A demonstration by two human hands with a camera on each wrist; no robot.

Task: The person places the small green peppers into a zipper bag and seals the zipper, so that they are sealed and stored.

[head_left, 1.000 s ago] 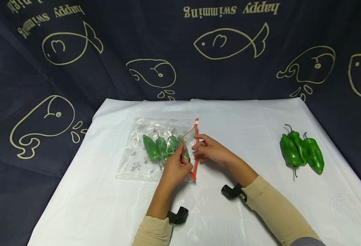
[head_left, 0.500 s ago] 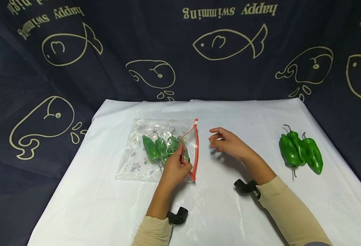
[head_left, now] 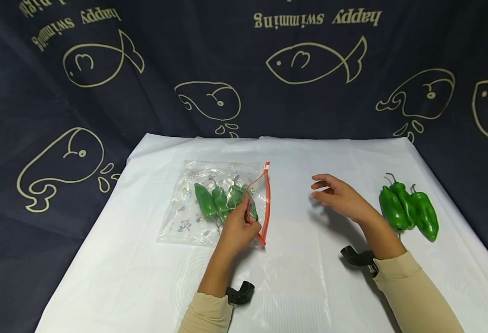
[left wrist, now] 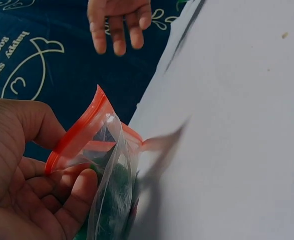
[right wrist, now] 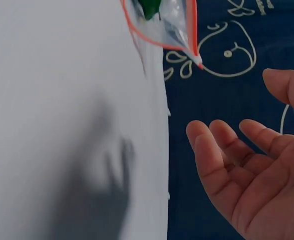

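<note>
"Where's the bag (head_left: 173, 217)?"

"Lying on the white-covered counter (head_left: 294, 259), left of centre, its gaping mouth facing right. Green bagged peppers (head_left: 204, 202) show through the clear plastic."

"And the left hand (head_left: 239, 230)?"

"Its fingers are clamped on one side of the bag's red rim (head_left: 268, 199), lifting that edge away from the other."

"The right hand (head_left: 344, 199)?"

"Holding nothing. Its fingers are apart and gently bent, above the counter between the bag and three loose peppers (head_left: 393, 210), which lie side by side at the far right."

"Any writing?"

"The dark cloth (head_left: 152, 106) behind reads 'happy swimming' (head_left: 316, 19), upside down in the head view. The left wrist view also gives 'good', with the next word cut off. The bag has small coloured prints (head_left: 184, 225), too small to make out."
</note>
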